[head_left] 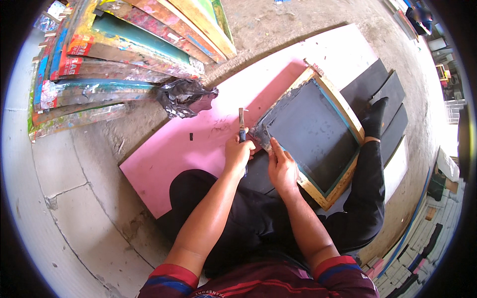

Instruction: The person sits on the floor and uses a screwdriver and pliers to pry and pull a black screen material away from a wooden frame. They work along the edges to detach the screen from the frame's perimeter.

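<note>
My left hand (238, 153) is wrapped round a narrow tool (242, 119) with a dark blue handle and a flat, brownish-grey end pointing away from me. Its exact kind is unclear. My right hand (284, 171) grips the near left edge of a wooden screen-printing frame (343, 109), fingers along the corner beside the tool. Dark mesh (313, 134) fills the frame, with teal along its inner edges and black, crumpled material on the left bar. The frame lies at a slant between my hands and my bent right leg (365, 184).
Beneath the frame lies a pink board (164, 164) with a small black scrap (191, 136). A crumpled black plastic bag (181, 97) sits at its far left edge. Paint-stained frames (114, 69) stand stacked at far left. Dark panels (392, 99) lie to the right.
</note>
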Demonstrator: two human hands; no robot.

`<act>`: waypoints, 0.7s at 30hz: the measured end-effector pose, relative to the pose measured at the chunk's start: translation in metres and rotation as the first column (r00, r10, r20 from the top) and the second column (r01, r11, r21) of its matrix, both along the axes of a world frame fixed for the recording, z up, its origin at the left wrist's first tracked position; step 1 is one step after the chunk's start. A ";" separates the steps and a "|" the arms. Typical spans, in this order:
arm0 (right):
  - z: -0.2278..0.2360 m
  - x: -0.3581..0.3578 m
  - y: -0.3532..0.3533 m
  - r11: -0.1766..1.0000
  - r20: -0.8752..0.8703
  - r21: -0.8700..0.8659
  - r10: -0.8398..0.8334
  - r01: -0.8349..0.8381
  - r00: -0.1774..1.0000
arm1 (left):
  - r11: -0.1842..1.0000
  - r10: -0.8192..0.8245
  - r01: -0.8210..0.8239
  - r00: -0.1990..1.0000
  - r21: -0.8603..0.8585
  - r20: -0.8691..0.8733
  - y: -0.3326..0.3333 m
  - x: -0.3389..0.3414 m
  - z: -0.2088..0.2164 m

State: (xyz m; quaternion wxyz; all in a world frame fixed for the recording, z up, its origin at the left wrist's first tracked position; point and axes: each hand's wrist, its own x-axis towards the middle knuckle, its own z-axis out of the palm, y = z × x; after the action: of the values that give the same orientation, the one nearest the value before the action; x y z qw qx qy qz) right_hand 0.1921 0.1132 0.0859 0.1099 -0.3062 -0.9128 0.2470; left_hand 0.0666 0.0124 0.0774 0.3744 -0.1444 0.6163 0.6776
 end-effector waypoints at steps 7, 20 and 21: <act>0.006 0.017 -0.008 0.993 0.018 0.026 0.114 -0.115 0.993 | 0.994 0.093 -0.094 0.995 0.058 0.020 0.002 -0.001 -0.007; 0.010 0.013 -0.009 0.997 0.015 -0.066 0.039 -0.038 0.999 | 0.996 0.065 -0.064 0.998 0.055 -0.014 0.000 -0.001 -0.009; 0.012 0.010 -0.005 0.998 -0.001 -0.062 0.008 -0.009 1.000 | 0.997 0.062 -0.061 0.998 0.056 -0.024 -0.001 0.000 -0.009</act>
State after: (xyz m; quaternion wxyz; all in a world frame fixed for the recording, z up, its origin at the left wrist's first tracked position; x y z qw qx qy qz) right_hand 0.2021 0.1080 0.0982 0.0999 -0.3054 -0.9059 0.2758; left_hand 0.0666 0.0117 0.0685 0.3493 -0.1442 0.5972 0.7075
